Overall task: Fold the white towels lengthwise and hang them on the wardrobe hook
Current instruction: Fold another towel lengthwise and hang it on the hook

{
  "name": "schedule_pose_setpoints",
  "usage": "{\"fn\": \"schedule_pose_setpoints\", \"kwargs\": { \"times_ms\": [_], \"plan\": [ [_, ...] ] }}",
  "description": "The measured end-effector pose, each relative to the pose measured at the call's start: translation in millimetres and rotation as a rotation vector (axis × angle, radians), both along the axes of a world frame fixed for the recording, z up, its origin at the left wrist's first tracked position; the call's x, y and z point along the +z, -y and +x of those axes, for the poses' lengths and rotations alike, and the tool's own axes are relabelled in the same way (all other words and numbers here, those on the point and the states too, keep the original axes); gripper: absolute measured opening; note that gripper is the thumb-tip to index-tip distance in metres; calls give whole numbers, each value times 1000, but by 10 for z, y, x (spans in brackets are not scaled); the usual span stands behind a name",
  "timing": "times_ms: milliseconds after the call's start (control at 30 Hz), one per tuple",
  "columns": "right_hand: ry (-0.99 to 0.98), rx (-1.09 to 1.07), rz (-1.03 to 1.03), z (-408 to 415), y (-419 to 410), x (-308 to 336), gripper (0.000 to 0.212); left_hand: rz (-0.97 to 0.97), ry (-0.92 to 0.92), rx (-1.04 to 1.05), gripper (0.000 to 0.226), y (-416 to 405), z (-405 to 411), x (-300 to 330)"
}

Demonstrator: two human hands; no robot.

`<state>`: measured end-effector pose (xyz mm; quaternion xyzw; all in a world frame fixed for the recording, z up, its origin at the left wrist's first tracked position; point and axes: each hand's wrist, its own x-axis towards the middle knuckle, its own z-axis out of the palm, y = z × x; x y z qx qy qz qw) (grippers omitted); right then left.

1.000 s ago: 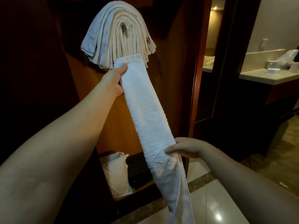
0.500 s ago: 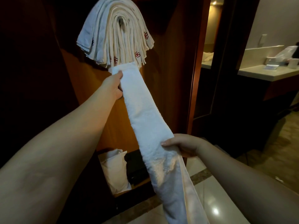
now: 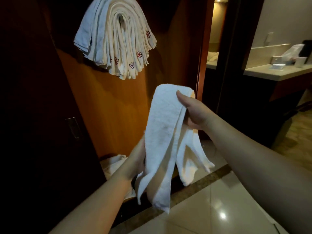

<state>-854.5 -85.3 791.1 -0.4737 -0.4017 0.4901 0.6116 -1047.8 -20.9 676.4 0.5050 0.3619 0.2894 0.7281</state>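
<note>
A long white towel [image 3: 162, 132], folded into a narrow strip, hangs doubled over in front of me. My right hand [image 3: 194, 112] grips it at the bend near the top, thumb on the front. Lower down, my left hand [image 3: 136, 159] holds the hanging ends from behind, mostly hidden by the cloth. Above, a thick stack of folded white towels [image 3: 116, 39] with small red flower marks drapes over the wardrobe hook [image 3: 121, 19] on the wooden panel.
A white cloth bag or bundle [image 3: 113, 162] lies in the wardrobe's lower compartment behind my left wrist. A dark wardrobe door with a handle [image 3: 73, 127] stands at left. A bathroom counter [image 3: 276, 73] with small items is at right. Glossy floor tiles [image 3: 211, 208] lie below.
The towel was stretched up to the hook stack by my left hand. Now it is doubled over, my right hand has risen to the bend, and my left hand has dropped to the ends.
</note>
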Motion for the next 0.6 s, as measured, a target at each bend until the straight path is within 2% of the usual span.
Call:
{"fn": "schedule_pose_setpoints", "kwargs": {
  "times_ms": [67, 133, 167, 233, 300, 400, 467, 533, 600],
  "plan": [
    [124, -37, 27, -46, -29, 95, 46, 77, 42, -9, 61, 74, -14, 61],
    [251, -79, 55, -125, -57, 222, 48, 273, -29, 28, 78, 129, -27, 134],
    [312, -95, 63, -176, -65, 285, 53, 388, -81, 70, 83, 153, -36, 178],
    [431, -126, 44, -288, -66, 410, 76, 573, -146, 122, 92, 202, -34, 276],
    [568, -148, 42, -397, -68, 499, 86, 659, -176, 147, 99, 244, 29, 376],
    [822, -198, 48, -479, -90, 582, 70, 731, -231, 228, 82, 220, 200, 463],
    [949, -234, 66, -504, -92, 654, 68, 726, -234, 256, 60, 141, 275, 479],
    [989, -282, 81, -466, -112, 723, 67, 728, -266, 286, 33, 35, 286, 460],
    [950, -292, 96, -382, -142, 762, 70, 736, -304, 320, 21, -82, 246, 410]
  ]
}}
